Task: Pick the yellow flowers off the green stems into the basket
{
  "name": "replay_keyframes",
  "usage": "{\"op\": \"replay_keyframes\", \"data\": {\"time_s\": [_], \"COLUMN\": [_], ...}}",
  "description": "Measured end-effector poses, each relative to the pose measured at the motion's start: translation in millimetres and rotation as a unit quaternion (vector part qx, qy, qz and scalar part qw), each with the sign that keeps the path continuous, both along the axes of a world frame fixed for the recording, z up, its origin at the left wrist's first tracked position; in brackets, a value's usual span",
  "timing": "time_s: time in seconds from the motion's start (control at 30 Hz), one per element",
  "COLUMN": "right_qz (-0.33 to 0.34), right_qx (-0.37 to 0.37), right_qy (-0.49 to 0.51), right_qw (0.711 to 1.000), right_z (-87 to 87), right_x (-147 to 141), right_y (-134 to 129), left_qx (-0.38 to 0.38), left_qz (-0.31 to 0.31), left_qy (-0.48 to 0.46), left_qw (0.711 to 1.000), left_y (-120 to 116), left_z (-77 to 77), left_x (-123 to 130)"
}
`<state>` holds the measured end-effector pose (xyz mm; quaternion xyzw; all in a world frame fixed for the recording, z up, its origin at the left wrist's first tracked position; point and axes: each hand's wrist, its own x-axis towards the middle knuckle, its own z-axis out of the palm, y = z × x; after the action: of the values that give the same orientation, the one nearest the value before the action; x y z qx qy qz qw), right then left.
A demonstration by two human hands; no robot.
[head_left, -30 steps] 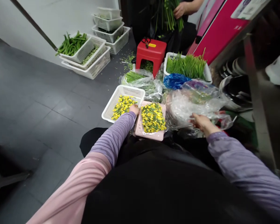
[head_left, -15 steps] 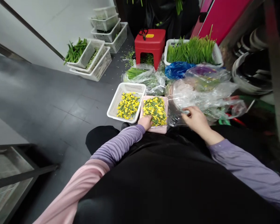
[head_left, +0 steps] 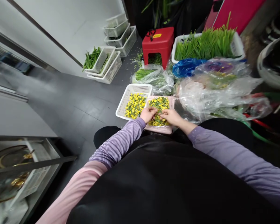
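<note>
A pink tray [head_left: 163,129] heaped with yellow flowers and green stems [head_left: 162,102] lies in front of me. Over its left part is my left hand [head_left: 148,114], fingers pinched together at the flowers; what they hold is too small to make out. My right hand [head_left: 171,116] reaches in from the right, its fingertips closed among the same flowers, close to the left fingertips. A white perforated basket [head_left: 121,104] with more yellow flowers [head_left: 135,105] stands against the tray's left side.
Clear plastic bags [head_left: 200,99] lie right of the tray, a blue bag [head_left: 189,67] behind. Farther back are a red stool [head_left: 157,43], a basket of green stalks [head_left: 239,46] and stacked white baskets [head_left: 112,70]. A metal rack [head_left: 53,160] stands at left.
My right hand has moved left from the plastic bags to the flowers on the pink tray. My left hand has shifted up slightly over the flowers. The camera view has turned left.
</note>
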<state>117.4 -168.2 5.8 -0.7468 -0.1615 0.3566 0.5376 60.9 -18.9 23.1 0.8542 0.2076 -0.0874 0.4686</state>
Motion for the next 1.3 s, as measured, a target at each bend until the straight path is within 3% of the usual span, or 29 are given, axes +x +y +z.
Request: {"op": "replay_keyframes", "data": {"time_s": [0.07,0.17,0.27,0.37,0.57,0.77,0.9,1.03,1.13,1.3], "right_qz": [-0.074,-0.151,-0.194,-0.211,-0.141,-0.163,-0.167,-0.124,-0.083,-0.118], "right_qx": [0.017,0.044,0.094,0.129,0.148,0.13,0.1,0.082,0.103,0.132], "right_qy": [0.108,0.241,0.275,0.262,0.281,0.268,0.244,0.244,0.273,0.315], "right_qw": [0.991,0.958,0.937,0.933,0.938,0.941,0.95,0.958,0.953,0.932], "right_z": [3.9,13.8,20.5,20.6,17.7,17.1,13.2,1.5,-7.6,-10.7], "right_x": [5.3,13.6,19.6,21.4,15.3,12.7,12.4,6.8,2.7,1.0], "right_y": [-3.8,-12.4,-17.6,-18.0,-15.2,-17.9,-18.0,-12.6,-7.8,-6.0], "left_qx": [0.113,0.27,0.335,0.349,0.301,0.228,0.213,0.2,0.137,-0.031], "left_qz": [-0.002,-0.075,-0.147,-0.158,-0.092,-0.021,-0.019,-0.013,-0.023,0.012], "left_qy": [0.047,0.153,0.198,0.233,0.268,0.255,0.237,0.18,0.13,0.084], "left_qw": [0.992,0.948,0.909,0.894,0.91,0.939,0.948,0.963,0.982,0.996], "left_y": [11.5,18.4,5.2,-9.8,-7.8,-3.8,-3.0,-11.7,-23.8,-39.5], "left_z": [-6.5,-20.4,-33.5,-38.4,-33.5,-31.3,-19.9,-5.0,2.4,2.3], "left_x": [-6.1,-19.7,-25.6,-19.8,-10.5,-17.7,-16.5,-13.6,-14.8,-17.9]}}
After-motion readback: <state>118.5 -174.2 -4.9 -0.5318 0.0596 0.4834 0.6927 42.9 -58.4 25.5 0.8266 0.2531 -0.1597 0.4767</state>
